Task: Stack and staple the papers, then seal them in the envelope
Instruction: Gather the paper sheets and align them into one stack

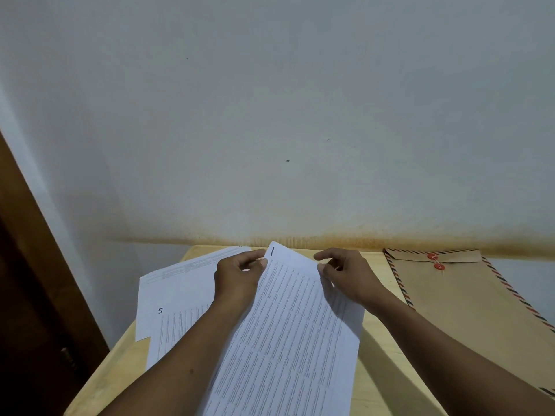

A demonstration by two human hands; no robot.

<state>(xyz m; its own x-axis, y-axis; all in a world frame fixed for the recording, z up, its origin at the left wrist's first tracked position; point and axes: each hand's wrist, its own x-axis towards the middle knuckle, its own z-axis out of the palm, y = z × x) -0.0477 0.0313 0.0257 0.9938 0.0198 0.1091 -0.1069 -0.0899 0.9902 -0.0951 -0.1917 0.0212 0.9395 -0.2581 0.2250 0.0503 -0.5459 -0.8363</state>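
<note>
A printed sheet marked "1" (288,331) lies tilted across the middle of the wooden table (378,370). My left hand (238,277) pinches its top left edge between thumb and fingers. My right hand (348,273) pinches the top right edge. To the left lie other white sheets, one marked "5" (174,322) and another behind it (186,274), partly under my left forearm. A brown envelope (468,298) with a striped border and red string buttons lies at the right of the table. No stapler is in view.
The table stands against a pale wall (285,115) with a rusty stain along its base. A dark wooden door or frame (27,295) runs down the left side. The envelope overhangs the table's right side.
</note>
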